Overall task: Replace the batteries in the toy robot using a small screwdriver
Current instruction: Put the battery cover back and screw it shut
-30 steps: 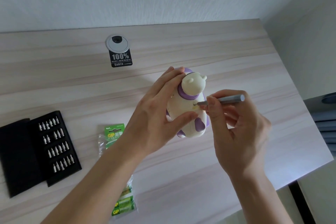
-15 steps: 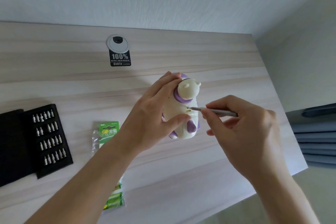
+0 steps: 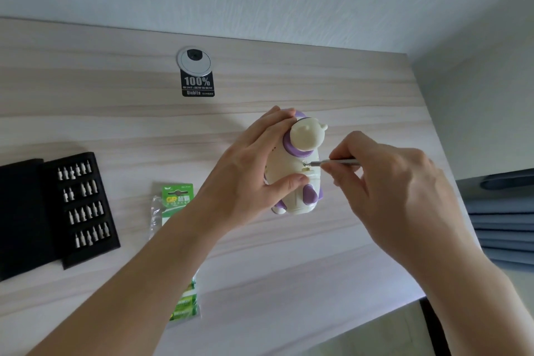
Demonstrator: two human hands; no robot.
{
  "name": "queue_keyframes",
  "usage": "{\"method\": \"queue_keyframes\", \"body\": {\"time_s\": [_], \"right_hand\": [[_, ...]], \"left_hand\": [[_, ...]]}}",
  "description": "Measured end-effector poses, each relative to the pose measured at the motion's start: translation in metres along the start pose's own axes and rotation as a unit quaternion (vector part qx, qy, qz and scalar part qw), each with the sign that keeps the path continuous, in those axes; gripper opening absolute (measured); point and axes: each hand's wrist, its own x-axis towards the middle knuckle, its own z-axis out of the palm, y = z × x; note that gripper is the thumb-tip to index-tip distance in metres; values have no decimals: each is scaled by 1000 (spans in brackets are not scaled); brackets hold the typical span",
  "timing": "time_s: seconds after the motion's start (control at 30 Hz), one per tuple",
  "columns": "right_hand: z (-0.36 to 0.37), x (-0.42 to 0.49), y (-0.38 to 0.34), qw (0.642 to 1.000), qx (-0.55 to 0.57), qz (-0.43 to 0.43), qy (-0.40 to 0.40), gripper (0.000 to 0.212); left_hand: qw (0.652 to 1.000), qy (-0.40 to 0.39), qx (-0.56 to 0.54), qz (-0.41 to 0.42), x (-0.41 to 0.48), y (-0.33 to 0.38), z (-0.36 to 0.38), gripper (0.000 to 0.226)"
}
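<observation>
Screwdriver (image 3: 338, 161) pinched in your right hand (image 3: 398, 196) has now reached the screw (image 3: 305, 164); left hand (image 3: 245, 182) grips the toy robot (image 3: 304, 139), so start turning.

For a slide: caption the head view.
Left hand grips the toy robot; right hand holds a small screwdriver, tip against its body.

left hand (image 3: 245, 182) gripping toy robot (image 3: 297, 165), right hand (image 3: 393, 191) pinching screwdriver (image 3: 335, 162), tip at its back
</observation>
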Motion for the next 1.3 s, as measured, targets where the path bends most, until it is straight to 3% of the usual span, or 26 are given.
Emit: {"method": "queue_keyframes", "body": {"time_s": [0.17,0.3,0.4,0.57,0.63,0.77,0.87,1.1,1.23,1.3], "right_hand": [[6,4,6,1000,-9,22,-1,47],[4,2,2,999,49,3,2,15],[5,1,2,999,43,5,-4,9],[11,4,12,999,41,28,3,43],[12,4,14,999,34,23,12,47],[7,2,8,998,54,10,-1,18],[6,2,6,999,54,7,-7,10],[10,9,12,1000,14,20,9,50],[3,9,3,999,44,3,-8,13],[2,10,1,999,36,-3,-30,10]], "left_hand": [[1000,-2,-2,-10,-1,0,1,73],[1000,1,1,-10,-1,0,1,73],[1000,2,2,-7,-1,-1,2,73],[1000,1,4,-5,-1,-2,2,73],[1000,-1,-1,-6,-1,-2,2,72],[1000,-2,-5,-5,-1,-1,1,73],[1000,-1,-6,-2,0,-1,1,72],[1000,1,-13,2,-1,-1,1,71],[1000,2,-5,4,0,-1,1,72],[1000,2,-1,6,0,-1,0,73]]}}
